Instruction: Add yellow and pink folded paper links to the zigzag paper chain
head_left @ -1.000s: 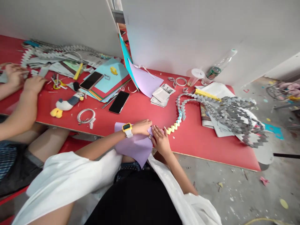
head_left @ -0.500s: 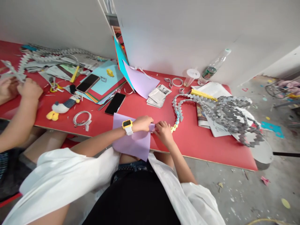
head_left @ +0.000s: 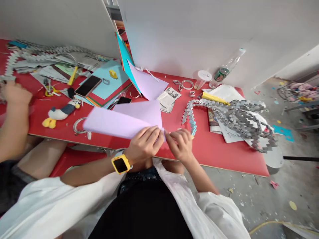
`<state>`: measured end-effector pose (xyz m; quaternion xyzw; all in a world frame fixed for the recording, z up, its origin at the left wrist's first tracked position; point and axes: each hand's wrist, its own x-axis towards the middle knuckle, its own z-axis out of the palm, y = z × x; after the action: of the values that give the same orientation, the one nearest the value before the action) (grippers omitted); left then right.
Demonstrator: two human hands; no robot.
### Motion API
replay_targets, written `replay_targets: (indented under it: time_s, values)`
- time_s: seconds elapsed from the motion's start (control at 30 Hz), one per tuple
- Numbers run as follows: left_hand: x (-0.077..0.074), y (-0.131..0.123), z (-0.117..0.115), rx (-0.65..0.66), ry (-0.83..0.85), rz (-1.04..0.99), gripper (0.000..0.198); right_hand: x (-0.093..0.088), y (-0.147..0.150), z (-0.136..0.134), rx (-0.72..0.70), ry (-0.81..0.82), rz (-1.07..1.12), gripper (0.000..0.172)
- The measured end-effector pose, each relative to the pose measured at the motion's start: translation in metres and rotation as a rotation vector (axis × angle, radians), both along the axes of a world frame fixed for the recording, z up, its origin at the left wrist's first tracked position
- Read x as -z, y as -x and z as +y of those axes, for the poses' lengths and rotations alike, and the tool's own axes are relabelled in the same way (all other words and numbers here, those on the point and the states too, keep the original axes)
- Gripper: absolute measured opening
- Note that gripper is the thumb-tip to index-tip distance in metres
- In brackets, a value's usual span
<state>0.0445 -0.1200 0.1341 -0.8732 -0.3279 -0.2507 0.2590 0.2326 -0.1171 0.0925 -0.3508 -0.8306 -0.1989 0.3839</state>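
A sheet of purple paper (head_left: 114, 122) is bent over on itself above the red table, its broad part reaching out to the left. My left hand (head_left: 145, 142), with a yellow-cased watch on the wrist, is closed on the paper's right end. Close beside it, my right hand (head_left: 179, 142) pinches the edge of the same sheet between thumb and fingers. The tips of both hands nearly meet. Just right of my right hand lies the end of a folded-paper chain (head_left: 191, 122), grey, blue and yellow.
Behind the sheet lie newspaper pieces (head_left: 169, 98) and a dark phone (head_left: 124, 100). A lidded cup (head_left: 203, 79) and a bottle (head_left: 221, 74) stand by the wall. At left, a plush bird (head_left: 62, 111) lies near another person's hand (head_left: 17, 94).
The purple sheet has swung up from my lap and folded over to the left above the table. My left hand has turned over and lowered, still at the paper's right end.
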Motion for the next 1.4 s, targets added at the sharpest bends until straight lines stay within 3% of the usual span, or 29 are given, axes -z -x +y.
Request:
replay_targets:
  time_s: [0.1, 0.17, 0.23, 0.3, 0.53, 0.77, 0.83, 1.03, 1.17, 1.27, 1.33, 1.4]
  values:
    - [0.077, 0.017, -0.015, -0.008, 0.219, -0.024, 0.021, 0.056, 0.01, -0.015, -0.038, 0.179, -0.193, 0.025]
    - [0.115, 0.028, -0.027, -0.021, 0.314, -0.025, 0.028, 0.083, 0.016, -0.024, -0.042, 0.287, -0.253, 0.028]
    - [0.136, 0.037, -0.038, -0.041, 0.369, -0.003, 0.034, 0.099, 0.02, -0.031, -0.052, 0.364, -0.251, 0.03]
    - [0.143, 0.045, -0.048, -0.062, 0.394, 0.016, 0.038, 0.103, 0.022, -0.035, -0.076, 0.424, -0.212, 0.031]
    - [0.138, 0.054, -0.052, -0.017, 0.493, 0.004, 0.04, 0.092, 0.023, -0.041, -0.142, 0.666, -0.089, 0.037]
    - [0.134, 0.054, -0.05, 0.109, 0.515, 0.015, 0.04, 0.093, 0.022, -0.048, -0.166, 0.69, -0.103, 0.047]
    - [0.136, 0.053, -0.054, 0.101, 0.503, 0.009, 0.038, 0.097, 0.022, -0.053, -0.164, 0.687, -0.133, 0.05]
    - [0.142, 0.043, -0.073, -0.005, 0.503, 0.0, 0.034, 0.106, 0.028, -0.063, -0.084, 0.637, -0.163, 0.038]
    - [0.134, 0.038, -0.081, -0.059, 0.557, -0.038, 0.034, 0.103, 0.03, -0.061, -0.092, 0.678, -0.133, 0.038]
    - [0.115, 0.049, -0.059, -0.098, 0.675, -0.123, 0.031, 0.102, 0.03, -0.059, -0.1, 0.657, -0.101, 0.033]
    - [0.101, 0.064, -0.024, -0.192, 0.742, -0.149, 0.032, 0.103, 0.03, -0.058, -0.108, 0.653, -0.095, 0.032]
    - [0.093, 0.08, 0.022, -0.257, 0.777, -0.056, 0.046, 0.104, 0.029, -0.058, -0.119, 0.664, -0.098, 0.033]
